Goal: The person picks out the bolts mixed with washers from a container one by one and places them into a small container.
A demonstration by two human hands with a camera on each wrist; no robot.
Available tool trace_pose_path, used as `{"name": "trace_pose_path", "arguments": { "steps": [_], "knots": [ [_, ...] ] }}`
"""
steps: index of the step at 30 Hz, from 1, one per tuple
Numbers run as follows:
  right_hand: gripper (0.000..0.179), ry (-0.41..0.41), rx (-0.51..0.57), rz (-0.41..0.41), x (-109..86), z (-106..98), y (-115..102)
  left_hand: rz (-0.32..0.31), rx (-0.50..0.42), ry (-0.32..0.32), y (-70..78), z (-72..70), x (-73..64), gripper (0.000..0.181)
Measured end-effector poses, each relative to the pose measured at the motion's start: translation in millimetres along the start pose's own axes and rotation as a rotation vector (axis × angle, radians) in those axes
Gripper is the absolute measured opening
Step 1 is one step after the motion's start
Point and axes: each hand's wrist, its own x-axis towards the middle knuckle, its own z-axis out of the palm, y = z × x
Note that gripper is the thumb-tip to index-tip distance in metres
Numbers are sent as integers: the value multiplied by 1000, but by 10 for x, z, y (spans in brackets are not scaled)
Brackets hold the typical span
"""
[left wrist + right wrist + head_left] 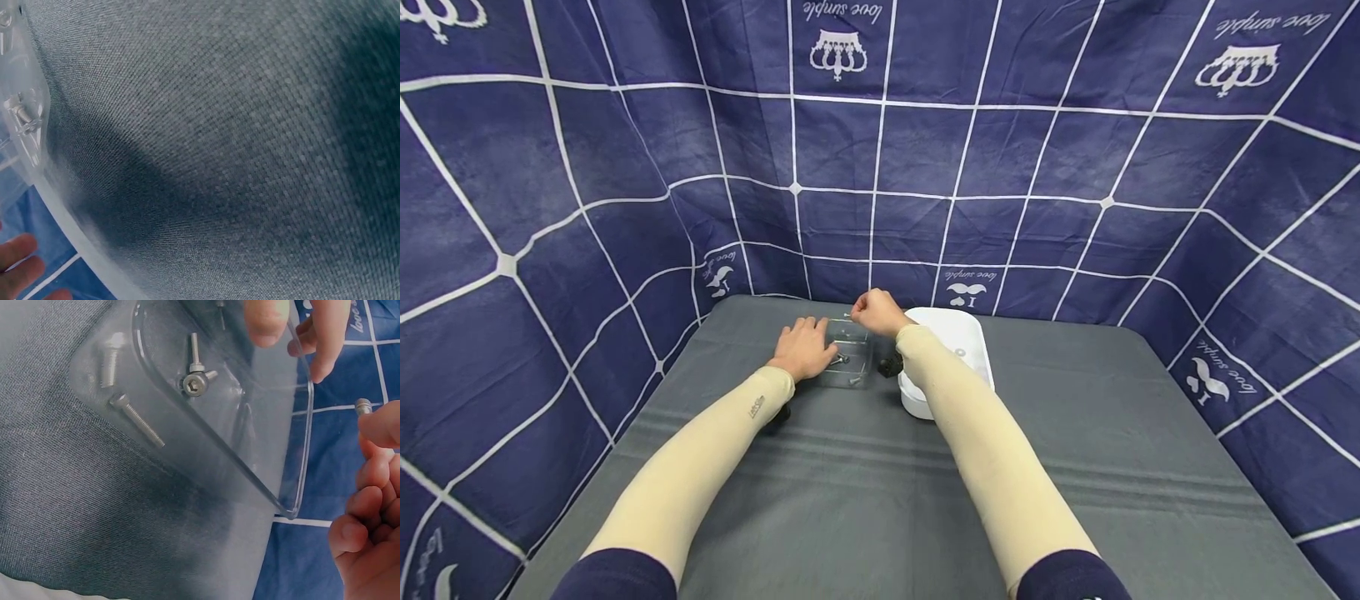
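Observation:
My left hand (803, 348) rests over the left side of a clear plastic box (219, 444), its fingers spread near the far corner. In the right wrist view its thumb (267, 324) hangs over the box's inside while other fingers lie beyond the rim. Between thumb and fingertip, my right hand (878, 312) pinches a small socket-head screw (363, 407) above the far edge of the box; only the head end shows. Several metal screws lie in the box, among them a long one (139, 420) and one seen head-on (195, 384).
A white plastic bin (981, 354) stands right of the clear box, partly under my right forearm, with small rings inside. Grey cloth (850, 483) covers the table. Blue curtain fabric (1000, 150) with white lines hangs behind and at both sides.

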Motion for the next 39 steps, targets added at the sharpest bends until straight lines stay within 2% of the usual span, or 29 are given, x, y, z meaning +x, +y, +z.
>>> {"name": "trace_pose_path", "arguments": {
  "steps": [6, 14, 20, 26, 39],
  "knots": [
    [18, -57, -47, 27, 36, 52, 52, -12, -6, -29, 16, 18, 11, 66],
    [18, -95, -56, 23, 50, 103, 43, -21, -13, -29, 28, 44, 27, 66],
    [23, -69, -107, 6, 47, 105, 54, -24, -12, -28, 30, 46, 17, 65],
    [20, -51, -119, -6, 12, 66, 52, -33, -16, -39, 39, 42, -11, 65],
    [15, -14, -23, -19, -81, -167, 131, 12, 47, -43, 16, -53, 47, 66]
  ]
}}
